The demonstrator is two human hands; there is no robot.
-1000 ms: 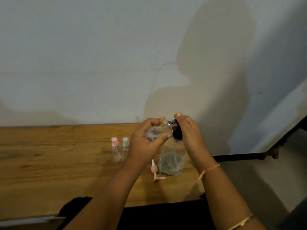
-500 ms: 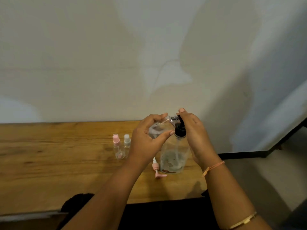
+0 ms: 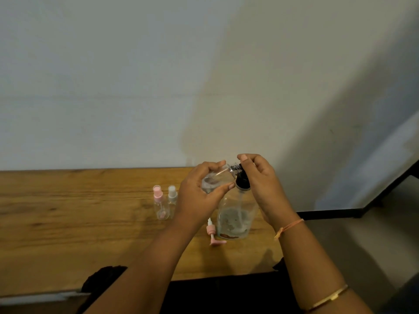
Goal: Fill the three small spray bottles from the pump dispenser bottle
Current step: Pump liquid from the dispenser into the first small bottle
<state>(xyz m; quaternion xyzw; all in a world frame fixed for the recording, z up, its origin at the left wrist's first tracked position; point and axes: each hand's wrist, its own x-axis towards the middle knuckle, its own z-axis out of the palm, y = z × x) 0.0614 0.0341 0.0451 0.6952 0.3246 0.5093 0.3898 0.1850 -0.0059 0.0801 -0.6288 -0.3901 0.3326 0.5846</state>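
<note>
A small spray bottle (image 3: pixel 217 180), uncapped and tilted, is grasped in the left grip (image 3: pixel 199 196), with its mouth held at the nozzle of the pump dispenser bottle (image 3: pixel 235 220). The dispenser's black head is clasped by the right grip (image 3: pixel 260 184). Two capped bottles (image 3: pixel 159 207) stand just left of the left grip. A pink spray cap (image 3: pixel 213 234) lies below it on the surface (image 3: pixel 68 211). Liquid could be spilled if the mouth slips off the nozzle, and the dispenser could be tipped by an off-centre press.
</note>
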